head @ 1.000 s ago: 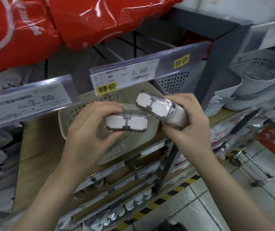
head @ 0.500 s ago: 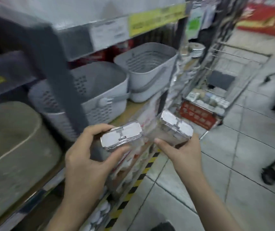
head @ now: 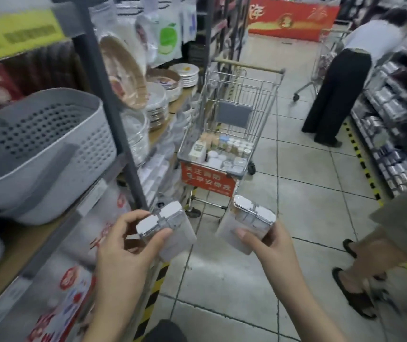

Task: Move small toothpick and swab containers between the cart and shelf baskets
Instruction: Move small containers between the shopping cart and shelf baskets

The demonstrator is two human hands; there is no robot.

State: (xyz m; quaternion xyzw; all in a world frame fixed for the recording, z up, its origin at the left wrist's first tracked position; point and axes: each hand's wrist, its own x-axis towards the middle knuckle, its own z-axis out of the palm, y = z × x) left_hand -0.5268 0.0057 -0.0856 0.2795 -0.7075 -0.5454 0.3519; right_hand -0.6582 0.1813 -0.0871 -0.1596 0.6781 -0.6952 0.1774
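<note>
Each hand held one container, left container [head: 166, 227] beside the right container [head: 248, 224]. Cart [head: 232, 134] stood ahead, small jars [head: 232, 148] inside, shelf basket [head: 39, 154] off left, another shopper [head: 340, 77] far right.

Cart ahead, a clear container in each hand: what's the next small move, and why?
Probably step toward the cart. The left hand and right hand each grip a container, the cart stands apart down the aisle, and similar small containers already sit in it.
</note>
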